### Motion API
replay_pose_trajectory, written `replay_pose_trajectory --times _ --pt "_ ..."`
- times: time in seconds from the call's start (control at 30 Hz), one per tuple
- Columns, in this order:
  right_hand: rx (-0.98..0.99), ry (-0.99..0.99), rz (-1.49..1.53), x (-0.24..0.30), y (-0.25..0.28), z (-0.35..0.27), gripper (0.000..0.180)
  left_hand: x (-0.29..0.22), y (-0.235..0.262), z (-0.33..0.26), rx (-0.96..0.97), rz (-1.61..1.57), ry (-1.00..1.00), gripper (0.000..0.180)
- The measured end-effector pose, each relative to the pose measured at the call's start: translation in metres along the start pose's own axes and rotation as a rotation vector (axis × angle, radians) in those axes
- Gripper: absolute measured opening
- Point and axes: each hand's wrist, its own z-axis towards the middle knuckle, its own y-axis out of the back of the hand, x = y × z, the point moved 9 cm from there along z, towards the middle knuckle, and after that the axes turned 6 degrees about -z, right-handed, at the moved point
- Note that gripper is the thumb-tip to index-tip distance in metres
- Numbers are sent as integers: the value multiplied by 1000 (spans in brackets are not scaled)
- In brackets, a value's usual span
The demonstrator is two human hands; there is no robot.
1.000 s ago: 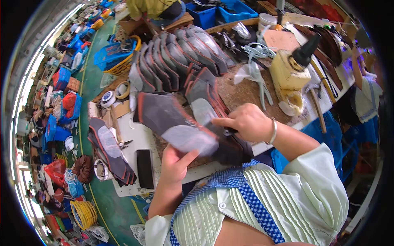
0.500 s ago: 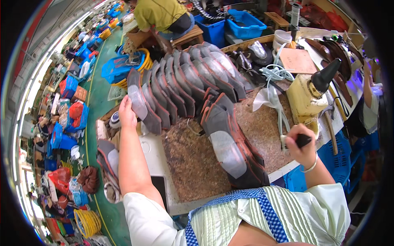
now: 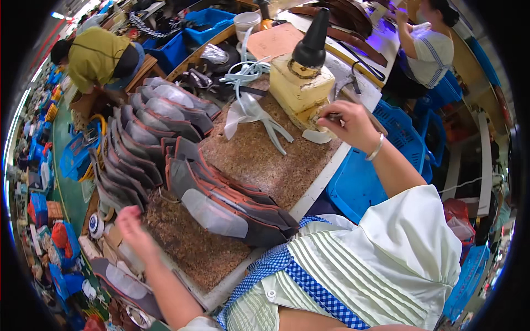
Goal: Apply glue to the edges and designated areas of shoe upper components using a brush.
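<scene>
My right hand (image 3: 353, 128) is at the base of a yellowed plastic bottle (image 3: 301, 85) with a black cone-shaped top. Its fingers are pinched together around something small and dark that I cannot make out. A white curved piece (image 3: 317, 136) lies just below them. My left hand (image 3: 133, 229), smeared by motion, is near the lower end of a row of overlapping grey pieces with orange-red edges (image 3: 135, 140); no piece shows in it. A stack of similar grey pieces (image 3: 215, 212), each with a pale patch, lies between my hands on a speckled brown board (image 3: 190, 251).
Pale blue straps (image 3: 248, 77) and a translucent white scrap (image 3: 243, 118) lie beyond the stack. Blue plastic baskets (image 3: 359, 176) stand by the table's right edge. One person in yellow-green (image 3: 102, 58) bends at far left; another (image 3: 428, 49) works at far right.
The view has swung right. My left hand has left the row's front piece and drawn back. My right hand has moved to the bottle's base; the black handle seen in it before no longer shows.
</scene>
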Motion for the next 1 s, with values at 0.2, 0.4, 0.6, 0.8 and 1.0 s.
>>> replay_pose_trajectory --times 0.2,0.4,0.6,0.8,1.0 --pt "-62 -469 183 -101 10 -15 18 -34 -90 -109 279 -390 116 22" --pt "209 -607 911 -18 -37 -10 11 -31 -96 -114 196 -546 223 34" --pt "255 212 932 172 -93 69 11 -35 -99 -110 157 -398 199 43" --pt "178 23 450 150 -153 115 21 -23 -109 -115 170 -571 339 47" --pt "312 129 908 164 -103 33 14 -20 -103 -120 150 -550 369 42"
